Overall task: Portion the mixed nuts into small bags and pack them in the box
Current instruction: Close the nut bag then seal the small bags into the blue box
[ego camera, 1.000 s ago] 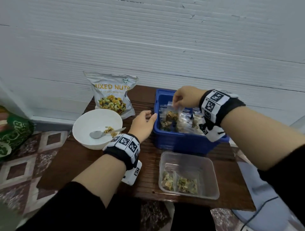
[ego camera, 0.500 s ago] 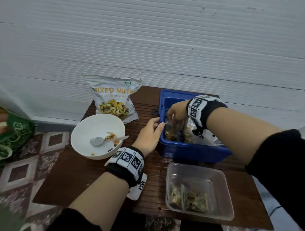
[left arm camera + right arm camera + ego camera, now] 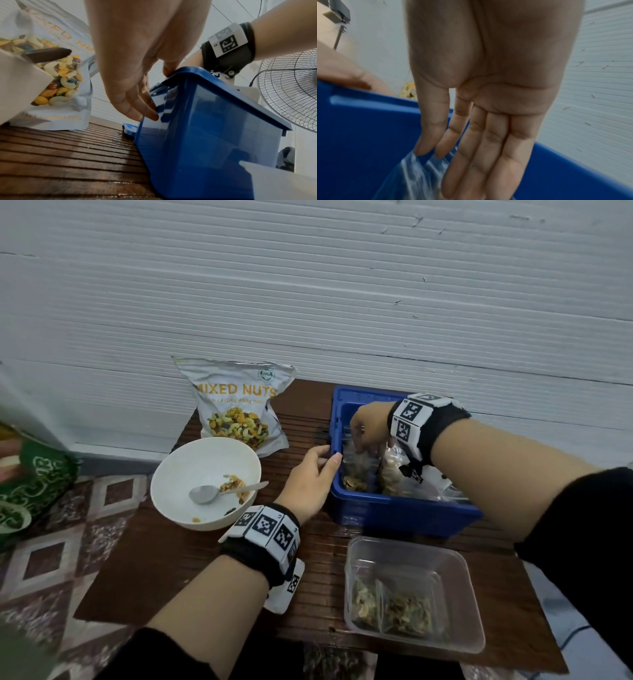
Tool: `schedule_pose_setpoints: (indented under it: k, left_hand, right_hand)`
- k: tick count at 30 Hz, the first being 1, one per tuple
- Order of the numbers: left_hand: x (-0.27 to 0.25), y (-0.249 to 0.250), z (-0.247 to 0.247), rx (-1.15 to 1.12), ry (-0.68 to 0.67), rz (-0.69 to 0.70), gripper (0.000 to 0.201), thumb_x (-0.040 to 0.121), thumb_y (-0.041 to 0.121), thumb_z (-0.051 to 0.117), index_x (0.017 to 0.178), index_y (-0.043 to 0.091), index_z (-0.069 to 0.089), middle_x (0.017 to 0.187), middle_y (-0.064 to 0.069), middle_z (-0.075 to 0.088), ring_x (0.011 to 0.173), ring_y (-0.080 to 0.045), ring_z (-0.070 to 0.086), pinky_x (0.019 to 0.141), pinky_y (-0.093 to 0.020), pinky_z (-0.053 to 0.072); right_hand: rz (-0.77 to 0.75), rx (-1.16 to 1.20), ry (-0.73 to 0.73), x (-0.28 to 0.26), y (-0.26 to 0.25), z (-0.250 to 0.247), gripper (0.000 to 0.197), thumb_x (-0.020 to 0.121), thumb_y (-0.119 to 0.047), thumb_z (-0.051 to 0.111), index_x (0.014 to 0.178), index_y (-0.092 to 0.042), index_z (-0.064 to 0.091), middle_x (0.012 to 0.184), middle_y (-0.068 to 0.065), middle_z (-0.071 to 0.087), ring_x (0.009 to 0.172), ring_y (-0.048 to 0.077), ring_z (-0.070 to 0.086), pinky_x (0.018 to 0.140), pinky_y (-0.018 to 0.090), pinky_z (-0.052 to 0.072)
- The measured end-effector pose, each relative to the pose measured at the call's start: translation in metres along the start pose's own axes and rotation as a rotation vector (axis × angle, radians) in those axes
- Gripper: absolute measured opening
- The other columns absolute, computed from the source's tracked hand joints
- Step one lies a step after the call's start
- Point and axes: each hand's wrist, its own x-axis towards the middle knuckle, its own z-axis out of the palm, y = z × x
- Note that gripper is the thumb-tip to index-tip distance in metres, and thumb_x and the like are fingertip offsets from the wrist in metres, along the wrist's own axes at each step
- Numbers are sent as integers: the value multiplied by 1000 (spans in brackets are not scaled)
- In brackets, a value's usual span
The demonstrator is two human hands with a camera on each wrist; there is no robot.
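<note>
Your left hand [image 3: 310, 474] lies open, fingers [image 3: 137, 108] flat on blue box [image 3: 394, 515] left wall. Right hand [image 3: 368, 424] fingertips [image 3: 441, 151] touch small bag [image 3: 359, 470] inside; can't tell if pinching.

surface [image 3: 68, 162]: dark brown wood, ribbed in fine slats, with a low sheen.
blue box [image 3: 394, 515]: hard plastic, smooth and glossy, a touch see-through at the wall.
small bag [image 3: 359, 467]: thin clear plastic film, crinkled, catching the light.
clear tub [image 3: 469, 594]: cloudy see-through plastic, smooth.
bowl [image 3: 205, 460]: white, smooth, soft shine; plastic or ceramic, I can't tell.
spoon [image 3: 205, 494]: grey, metal by the look of it, dull gleam.
nut pouch [image 3: 236, 405]: silvery printed foil, creased.
wall [image 3: 308, 285]: white ribbed panels, matt.
wristbands [image 3: 263, 529]: black cloth under white printed blocks.
</note>
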Motion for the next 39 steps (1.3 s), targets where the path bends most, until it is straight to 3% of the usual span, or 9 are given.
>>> schedule_pose_setpoints:
  k: [3, 7, 11, 16, 20, 25, 28, 34, 39]
  left_hand:
    - [-6, 2, 2, 23, 34, -7, 48, 99, 43, 40, 139, 17, 41, 130, -2, 56, 115, -12, 50, 85, -19, 32]
    - [-15, 1, 5, 35, 85, -8, 45, 99, 44, 42, 134, 16, 47, 121, -1, 59, 102, -8, 49, 83, -19, 32]
    - [-28, -1, 6, 64, 100, -8, 43, 99, 43, 43, 132, 16, 48, 104, 6, 54, 102, -10, 51, 79, -18, 31]
    - [-42, -8, 8, 63, 118, -10, 43, 98, 43, 45, 130, 14, 49, 102, 4, 60, 99, -14, 61, 83, -23, 37]
    - [-52, -13, 14, 23, 110, -14, 42, 98, 42, 44, 129, 13, 49, 101, 6, 61, 87, -9, 64, 80, -24, 42]
    - [-64, -20, 19, -19, 106, -18, 40, 100, 40, 42, 128, 13, 49, 101, 4, 63, 86, -9, 63, 80, -24, 43]
    - [-71, -26, 21, -19, 93, -27, 35, 100, 38, 43, 124, 14, 49, 97, 5, 64, 83, -7, 63, 69, -17, 42]
    - [-77, -32, 19, 70, 128, -25, 23, 94, 41, 54, 94, 18, 51, 89, 0, 61, 85, -16, 61, 63, -21, 39]
    - [-87, -27, 17, -42, -17, 87, 36, 82, 52, 65, 85, 16, 62, 84, 3, 65, 82, -12, 59, 73, -23, 43]
  right_hand:
    - [-47, 17, 80, -13, -2, -4, 15, 89, -20, 65, 99, -9, 64, 73, -1, 64, 62, 11, 62, 62, 23, 51]
    - [-141, 44, 133, -44, -12, 5, 14, 88, -27, 67, 92, -14, 65, 83, 1, 69, 65, 9, 61, 61, 20, 49]
    - [-198, 64, 54, -79, -18, 29, 13, 83, -28, 71, 86, -16, 70, 83, 0, 71, 69, 10, 63, 63, 21, 48]
    - [-309, 139, -44, -109, -25, 81, 21, 85, -13, 68, 104, -20, 70, 84, -11, 65, 77, 8, 59, 76, 21, 47]
    - [-349, 138, 16, -111, -26, 117, 33, 85, -3, 60, 110, -24, 69, 103, 0, 68, 88, 10, 59, 80, 22, 47]
    - [-304, 130, 79, -106, -22, 136, 22, 82, -5, 63, 91, -25, 68, 97, 1, 66, 91, 19, 62, 85, 38, 53]
    - [-296, 140, 101, -104, -19, 141, 25, 81, -4, 62, 73, -27, 60, 93, 0, 63, 88, 19, 61, 83, 40, 53]
    - [-306, 245, 149, -108, -7, 139, 17, 87, -4, 54, 82, -19, 59, 90, -4, 61, 83, 12, 56, 77, 23, 44]
    - [-302, 549, 273, -119, 7, 130, 25, 92, 0, 52, 78, -21, 52, 77, -8, 58, 68, 4, 54, 62, 9, 42]
